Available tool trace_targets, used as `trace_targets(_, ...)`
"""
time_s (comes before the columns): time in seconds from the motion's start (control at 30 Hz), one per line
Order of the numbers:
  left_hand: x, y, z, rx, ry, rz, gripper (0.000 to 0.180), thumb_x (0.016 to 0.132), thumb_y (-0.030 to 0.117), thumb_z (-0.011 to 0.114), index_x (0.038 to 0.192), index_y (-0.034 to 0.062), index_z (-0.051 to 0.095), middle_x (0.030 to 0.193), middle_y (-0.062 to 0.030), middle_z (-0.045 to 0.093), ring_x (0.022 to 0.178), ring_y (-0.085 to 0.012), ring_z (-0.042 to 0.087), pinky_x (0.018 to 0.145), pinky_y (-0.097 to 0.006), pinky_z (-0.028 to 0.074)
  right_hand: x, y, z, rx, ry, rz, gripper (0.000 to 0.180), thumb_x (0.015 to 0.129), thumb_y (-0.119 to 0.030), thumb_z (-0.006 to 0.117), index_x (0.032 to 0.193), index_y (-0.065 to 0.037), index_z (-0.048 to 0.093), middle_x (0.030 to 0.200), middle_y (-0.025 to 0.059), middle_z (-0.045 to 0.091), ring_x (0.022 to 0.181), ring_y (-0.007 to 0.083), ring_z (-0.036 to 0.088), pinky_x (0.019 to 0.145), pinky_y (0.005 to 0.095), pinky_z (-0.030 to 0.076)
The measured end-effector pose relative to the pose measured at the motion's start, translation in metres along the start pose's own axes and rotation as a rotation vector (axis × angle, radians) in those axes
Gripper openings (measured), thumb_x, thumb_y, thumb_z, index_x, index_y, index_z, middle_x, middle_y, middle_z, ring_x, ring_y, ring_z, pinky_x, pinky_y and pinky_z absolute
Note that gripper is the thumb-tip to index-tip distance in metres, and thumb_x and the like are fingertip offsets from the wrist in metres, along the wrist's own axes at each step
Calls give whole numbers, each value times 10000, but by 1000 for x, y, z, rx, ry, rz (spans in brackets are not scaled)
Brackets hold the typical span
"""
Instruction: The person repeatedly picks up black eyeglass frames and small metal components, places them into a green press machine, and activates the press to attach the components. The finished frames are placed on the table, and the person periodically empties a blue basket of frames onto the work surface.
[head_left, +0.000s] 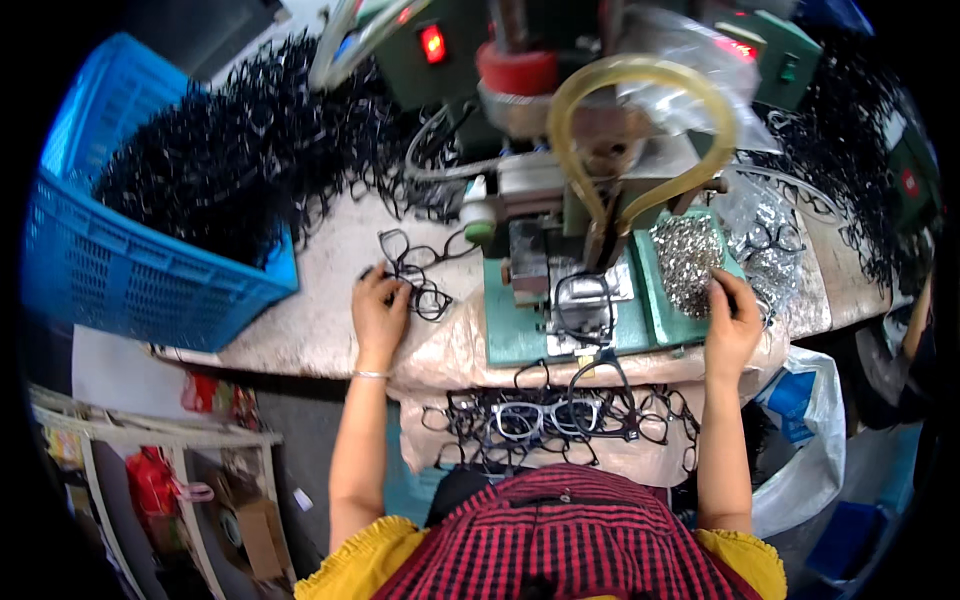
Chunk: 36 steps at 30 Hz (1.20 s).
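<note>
My left hand (382,315) rests on the table at the left, its fingers closed on a black eyeglass frame (432,300). Another black eyeglass frame (425,254) lies just beyond it. At the right, my right hand (735,325) pinches at the edge of a heap of tiny silvery metal parts (688,262); whatever is between its fingertips is too small to make out. The heap lies in a green tray (660,325). Between my hands, a black eyeglass frame (584,335) sits on the metal plate of a green bench machine (515,340), below its head.
Several eyeglass frames, one pale grey (520,422), lie across a cloth (600,462) at my lap. A blue crate (150,275) heaped with black frames (215,165) stands at left. A yellowish hose (728,110) loops over the machine. A white sack (825,440) hangs at right.
</note>
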<state>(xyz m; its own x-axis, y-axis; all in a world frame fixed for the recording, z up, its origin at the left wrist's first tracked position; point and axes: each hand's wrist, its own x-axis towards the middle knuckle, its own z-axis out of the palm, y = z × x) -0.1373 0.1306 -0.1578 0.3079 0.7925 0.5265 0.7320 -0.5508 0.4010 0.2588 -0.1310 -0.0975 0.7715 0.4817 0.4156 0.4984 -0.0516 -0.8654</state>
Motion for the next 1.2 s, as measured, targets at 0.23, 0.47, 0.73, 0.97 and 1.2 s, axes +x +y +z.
trace_targets(0.23, 53, 13, -34, -572, 160, -423, 172, 956, 173, 611, 867, 26, 614, 872, -53, 641, 673, -159, 531, 634, -300, 446, -29, 12, -65, -157, 44, -38, 123, 862, -3, 674, 979, 14, 710, 968, 103, 688, 942, 204, 634, 880, 317, 478)
trace_targets(0.47, 52, 49, 31, -850, -13, -529, 186, 1006, 219, 583, 893, 71, 577, 736, 47, 512, 615, -49, 425, 546, -206, 371, 11, -102, 24, 180, -324, -231, 147, 789, 9, 683, 935, 3, 695, 942, 88, 694, 900, 208, 643, 847, 311, 485)
trace_targets(0.73, 12, 110, -8, -1301, 189, -525, 164, 1011, 152, 576, 1104, 18, 570, 978, -108, 662, 841, -212, 687, 693, -296, 567, 6, -101, 65, 553, -267, 65, 484, 785, 5, 697, 1235, 8, 520, 814, 43, 670, 838, 99, 630, 858, 244, 460)
trace_targets(0.97, 39, 231, -100, -1402, 163, 398, 145, 998, 48, 518, 1133, 46, 569, 1025, -199, 667, 887, -294, 686, 773, -411, 599, 9, -112, 56, 523, -339, 57, 554, 773, 14, 700, 1276, 64, 475, 831, 38, 669, 887, 100, 618, 927, 252, 434)
trace_targets(1.2, 66, 233, -90, -1283, 223, 295, 140, 993, 93, 577, 1081, -15, 563, 1009, -170, 642, 888, -270, 677, 723, -414, 626, 20, -124, 56, 364, -425, -9, 633, 729, -52, 718, 1283, 82, 443, 783, 97, 690, 828, 227, 680, 828, 293, 492)
